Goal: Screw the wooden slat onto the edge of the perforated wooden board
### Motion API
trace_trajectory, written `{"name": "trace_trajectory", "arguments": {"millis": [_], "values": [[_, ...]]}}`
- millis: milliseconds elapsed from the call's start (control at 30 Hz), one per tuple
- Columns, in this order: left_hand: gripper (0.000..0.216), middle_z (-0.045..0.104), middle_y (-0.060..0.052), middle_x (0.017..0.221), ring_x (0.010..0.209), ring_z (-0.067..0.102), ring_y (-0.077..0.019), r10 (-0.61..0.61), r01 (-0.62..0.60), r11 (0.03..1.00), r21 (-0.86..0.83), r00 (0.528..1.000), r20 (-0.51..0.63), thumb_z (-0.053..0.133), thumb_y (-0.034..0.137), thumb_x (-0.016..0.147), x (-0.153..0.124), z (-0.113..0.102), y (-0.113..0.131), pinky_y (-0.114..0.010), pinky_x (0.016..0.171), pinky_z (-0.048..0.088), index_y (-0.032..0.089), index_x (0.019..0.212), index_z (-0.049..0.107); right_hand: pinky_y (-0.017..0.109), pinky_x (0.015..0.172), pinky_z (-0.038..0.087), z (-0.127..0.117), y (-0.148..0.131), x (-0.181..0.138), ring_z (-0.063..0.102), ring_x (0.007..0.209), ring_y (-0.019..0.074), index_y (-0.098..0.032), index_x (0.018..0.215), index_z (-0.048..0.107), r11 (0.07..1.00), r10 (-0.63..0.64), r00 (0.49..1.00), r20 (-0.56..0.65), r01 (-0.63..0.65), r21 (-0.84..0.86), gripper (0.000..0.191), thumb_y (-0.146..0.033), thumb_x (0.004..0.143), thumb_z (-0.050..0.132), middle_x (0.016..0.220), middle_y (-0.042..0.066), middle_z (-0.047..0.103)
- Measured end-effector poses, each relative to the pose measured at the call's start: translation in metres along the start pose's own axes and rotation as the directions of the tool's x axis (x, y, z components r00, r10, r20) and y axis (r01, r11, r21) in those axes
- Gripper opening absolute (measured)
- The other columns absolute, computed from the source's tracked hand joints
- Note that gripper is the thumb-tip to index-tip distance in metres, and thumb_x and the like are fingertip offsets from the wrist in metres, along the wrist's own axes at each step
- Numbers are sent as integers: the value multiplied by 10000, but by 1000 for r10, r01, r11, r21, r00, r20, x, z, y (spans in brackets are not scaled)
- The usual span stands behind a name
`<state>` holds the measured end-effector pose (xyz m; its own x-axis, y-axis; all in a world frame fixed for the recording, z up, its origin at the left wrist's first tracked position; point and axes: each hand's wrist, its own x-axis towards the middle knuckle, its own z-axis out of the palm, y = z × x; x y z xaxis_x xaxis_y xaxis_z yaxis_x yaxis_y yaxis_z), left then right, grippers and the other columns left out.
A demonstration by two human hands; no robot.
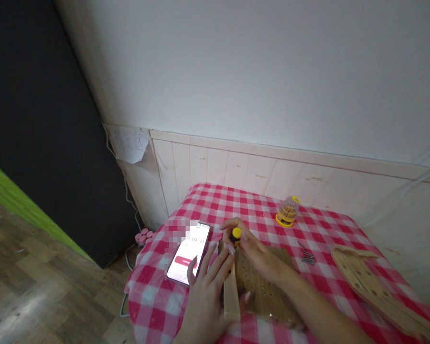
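My right hand (256, 253) is curled round a screwdriver (237, 233) with a yellow and black handle; its tip is hidden. The screwdriver stands at the far end of a pale wooden strip (231, 296). My left hand (209, 286) grips this strip, its fingers along the left side and its thumb tip showing on the right. Beneath the strip and my right forearm lies a brown wooden board (265, 291) with several small holes. A lit phone (188, 253) showing a timer lies just left of my left fingers.
A red and white checked cloth (232, 200) covers the table. Toward the back stands a yellow bit holder (287, 211) with a clear cover. Several small dark metal pieces (308, 256) lie right of the board. Curved wooden pieces (372, 286) rest at the right edge.
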<state>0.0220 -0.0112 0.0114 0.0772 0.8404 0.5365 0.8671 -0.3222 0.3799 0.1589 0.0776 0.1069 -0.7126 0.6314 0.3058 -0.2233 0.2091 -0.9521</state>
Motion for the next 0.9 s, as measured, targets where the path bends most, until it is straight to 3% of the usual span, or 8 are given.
{"name": "trace_trajectory", "arguments": {"millis": [133,233,400,500,600,800,900], "values": [[603,667,-15,1476,1428,504,-352,-1,1,1000,-18,1000,-14,760,304,842,-2,1,0,-514,1195,176,328,1424,605,347,815,431,2,4,3,453,790,181,-271,1149,572,988,27,1000,0,-27,149,512,-699,1048,310,880,-8,452],[656,658,6,1488,1440,493,-340,5,-6,1000,-31,1000,-23,759,273,824,-1,0,1,-508,1200,148,343,1450,575,349,834,434,1,3,0,481,840,184,-274,1114,570,998,55,998,-34,-53,36,470,-679,1055,340,925,2,487],[637,636,-6,1513,1447,484,-351,-2,2,1000,-21,1000,1,758,283,820,2,-2,2,-527,1193,178,339,1432,593,357,905,442,-1,-4,-3,504,904,173,-287,1130,508,983,-48,998,-28,43,-179,370,-627,1069,377,1048,21,530],[645,639,-7,1508,1451,477,-360,-3,4,1000,-15,1000,15,759,286,816,2,-2,1,-533,1185,197,343,1436,590,342,848,456,-2,-4,-3,504,850,163,-292,1138,461,988,-42,999,26,45,-146,339,-616,1070,391,1028,13,528],[647,644,-1,1504,1450,479,-356,2,-1,1000,-24,1000,15,757,272,811,0,-1,0,-529,1191,172,349,1431,587,318,779,432,-1,2,-3,459,787,156,-290,1136,469,992,-33,999,-8,32,-120,359,-636,1044,453,974,-5,495],[618,659,-18,1487,1436,505,-342,5,-5,1000,-24,1000,-3,777,307,826,-3,1,-1,-502,1202,171,339,1416,599,325,781,432,0,14,1,447,755,164,-266,1162,585,979,13,1000,15,-16,203,492,-680,1055,341,879,-13,462],[604,636,-36,1511,1448,487,-355,12,-12,1000,4,1000,14,776,334,836,-2,-1,-1,-517,1196,199,323,1415,603,339,813,451,0,14,1,490,821,179,-257,1103,603,981,29,999,-23,-24,194,453,-665,1042,416,921,6,498]]}}
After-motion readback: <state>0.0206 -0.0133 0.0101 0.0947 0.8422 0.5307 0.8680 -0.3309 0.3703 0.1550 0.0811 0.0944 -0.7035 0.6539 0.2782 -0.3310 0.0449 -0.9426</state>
